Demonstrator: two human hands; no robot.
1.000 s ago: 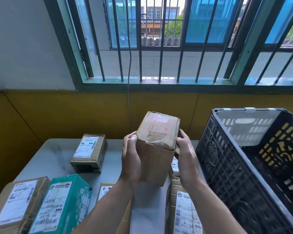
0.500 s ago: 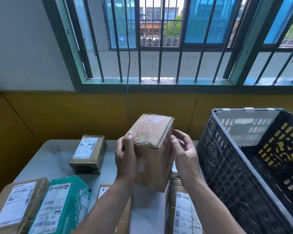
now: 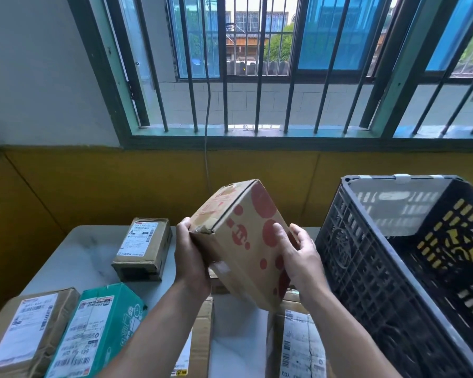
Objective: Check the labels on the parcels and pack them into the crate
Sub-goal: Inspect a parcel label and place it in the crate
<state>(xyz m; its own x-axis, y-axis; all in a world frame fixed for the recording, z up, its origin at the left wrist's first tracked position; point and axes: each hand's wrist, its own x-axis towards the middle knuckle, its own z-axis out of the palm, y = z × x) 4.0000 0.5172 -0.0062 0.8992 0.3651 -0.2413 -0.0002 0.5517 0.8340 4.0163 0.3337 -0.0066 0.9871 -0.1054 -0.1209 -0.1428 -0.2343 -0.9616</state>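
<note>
A brown cardboard parcel point(image 3: 246, 241) with red dots printed on one face is held tilted above the table. My left hand point(image 3: 190, 255) grips its left corner, fingers curled round the edge. My right hand point(image 3: 298, 255) supports the dotted face, thumb on top and fingers behind. The black plastic crate point(image 3: 366, 268) stands open at the right, just beside my right hand. On the table lie a small brown parcel with a white label point(image 3: 144, 248), a teal parcel point(image 3: 99, 331) and a brown labelled parcel point(image 3: 25, 331).
More labelled parcels lie under my arms: one by my right forearm point(image 3: 298, 345), one below my left forearm point(image 3: 200, 342). The white table point(image 3: 74, 257) meets a yellow wall under a barred window point(image 3: 257, 64). A thin cable point(image 3: 206, 132) hangs down the wall.
The parcel has been turned in my hands: its taped top has swung left and the red-dotted face now points at me. My right hand shifted onto that face.
</note>
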